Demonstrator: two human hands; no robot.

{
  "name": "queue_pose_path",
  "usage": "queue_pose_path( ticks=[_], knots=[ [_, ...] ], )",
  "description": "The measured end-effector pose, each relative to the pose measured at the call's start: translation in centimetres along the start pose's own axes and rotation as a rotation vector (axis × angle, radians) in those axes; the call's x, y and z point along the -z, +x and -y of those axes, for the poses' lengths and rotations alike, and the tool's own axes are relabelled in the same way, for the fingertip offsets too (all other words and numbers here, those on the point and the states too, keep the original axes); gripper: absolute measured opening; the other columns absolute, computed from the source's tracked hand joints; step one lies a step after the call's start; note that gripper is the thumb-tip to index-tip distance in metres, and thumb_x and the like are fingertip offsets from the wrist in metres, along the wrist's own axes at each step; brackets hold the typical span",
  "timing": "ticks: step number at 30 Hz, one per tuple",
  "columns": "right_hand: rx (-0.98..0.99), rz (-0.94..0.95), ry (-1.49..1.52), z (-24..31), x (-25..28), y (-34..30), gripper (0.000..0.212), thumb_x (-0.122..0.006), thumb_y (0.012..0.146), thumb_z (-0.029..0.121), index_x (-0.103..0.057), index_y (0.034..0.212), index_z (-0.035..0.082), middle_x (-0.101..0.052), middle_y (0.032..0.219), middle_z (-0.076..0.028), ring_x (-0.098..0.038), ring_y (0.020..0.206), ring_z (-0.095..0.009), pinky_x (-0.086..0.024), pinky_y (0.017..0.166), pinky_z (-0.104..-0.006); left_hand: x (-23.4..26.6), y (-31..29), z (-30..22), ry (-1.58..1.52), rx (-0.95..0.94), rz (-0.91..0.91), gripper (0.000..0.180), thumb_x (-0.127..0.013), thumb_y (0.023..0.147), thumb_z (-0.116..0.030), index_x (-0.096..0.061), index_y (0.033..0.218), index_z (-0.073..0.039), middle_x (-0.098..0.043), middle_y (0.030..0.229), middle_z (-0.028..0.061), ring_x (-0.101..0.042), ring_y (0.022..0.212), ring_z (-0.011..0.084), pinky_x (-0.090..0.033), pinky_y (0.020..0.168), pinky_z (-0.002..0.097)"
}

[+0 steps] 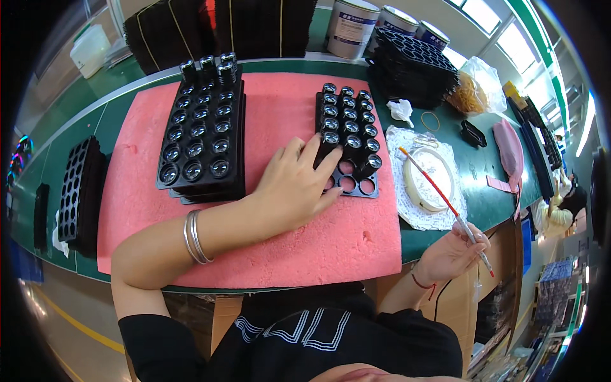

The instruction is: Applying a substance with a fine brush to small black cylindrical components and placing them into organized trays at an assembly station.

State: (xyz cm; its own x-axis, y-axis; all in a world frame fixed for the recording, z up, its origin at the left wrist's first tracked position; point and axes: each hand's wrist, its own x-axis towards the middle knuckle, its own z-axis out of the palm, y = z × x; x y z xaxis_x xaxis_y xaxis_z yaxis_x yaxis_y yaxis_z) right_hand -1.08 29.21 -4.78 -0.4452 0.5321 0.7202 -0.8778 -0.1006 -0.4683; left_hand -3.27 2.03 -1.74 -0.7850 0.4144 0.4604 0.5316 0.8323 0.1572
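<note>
A green worktop is being partly covered by a pink mat. Bright windows are being shown at the upper right, and a floor with a yellow line at the lower left. On the mat, a small tray of black cylinders is being reached over by the left hand. Its fingers are being held spread against the nearest cylinders; whether one is being gripped cannot be told. A large tray, also filled, is lying left of that hand. A brush is being clasped in the fingers of the right hand, its far end being held near a round dish. Printed labels are being borne by the cans behind, and white outlined characters by the black shirt.
</note>
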Motion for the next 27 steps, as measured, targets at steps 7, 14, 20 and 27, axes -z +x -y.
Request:
queue_pose_path(
  ticks=[7, 14, 20, 27],
  knots=[
    [0.253, -0.074, -0.479, 0.0, 1.1, 2.4, 0.025, -0.039, 0.092, 0.026, -0.045, 0.088, 0.002, -0.05, 0.079, -0.01, -0.048, 0.07, -0.018, -0.04, 0.064, -0.0283, 1.1, 0.6, -0.3, -0.161, 0.027, -0.091, 0.033, -0.056, 0.077, -0.017, -0.049, 0.108, -0.006, -0.047, 0.102, 0.0156, -0.045, 0.087, 0.0291, -0.037, 0.079, 0.0365],
    [0.441, 0.002, -0.766, 1.2, 1.3, 3.7, 0.028, -0.036, 0.093, 0.025, -0.042, 0.077, 0.003, -0.047, 0.07, -0.007, -0.043, 0.06, -0.013, -0.034, 0.057, -0.0249, 0.4, 0.7, -0.6, -0.542, 0.058, -0.135, 0.018, -0.059, 0.074, 0.0, -0.047, 0.088, -0.005, -0.052, 0.088, 0.007, -0.047, 0.073, 0.0192, -0.039, 0.068, 0.0274],
    [0.302, -0.04, -0.719, 0.7, 0.6, 3.6, 0.031, -0.034, 0.093, 0.027, -0.042, 0.075, 0.003, -0.046, 0.069, -0.007, -0.041, 0.06, -0.011, -0.032, 0.056, -0.0233, 0.8, 0.7, -0.8, -0.873, 0.25, -0.067, 0.035, -0.067, 0.07, -0.003, -0.051, 0.101, -0.003, -0.055, 0.095, 0.0049, -0.047, 0.077, 0.0116, -0.038, 0.067, 0.0233],
    [0.209, -0.021, -0.572, 0.5, 2.3, 3.6, 0.031, -0.033, 0.093, 0.027, -0.042, 0.075, 0.004, -0.045, 0.068, -0.007, -0.036, 0.058, -0.01, -0.03, 0.055, -0.0214, 0.6, 0.7, -0.6, -0.865, 0.191, -0.104, 0.034, -0.069, 0.07, -0.006, -0.056, 0.101, -0.001, -0.058, 0.09, 0.0043, -0.047, 0.075, 0.01, -0.039, 0.066, 0.0218]
  ],
)
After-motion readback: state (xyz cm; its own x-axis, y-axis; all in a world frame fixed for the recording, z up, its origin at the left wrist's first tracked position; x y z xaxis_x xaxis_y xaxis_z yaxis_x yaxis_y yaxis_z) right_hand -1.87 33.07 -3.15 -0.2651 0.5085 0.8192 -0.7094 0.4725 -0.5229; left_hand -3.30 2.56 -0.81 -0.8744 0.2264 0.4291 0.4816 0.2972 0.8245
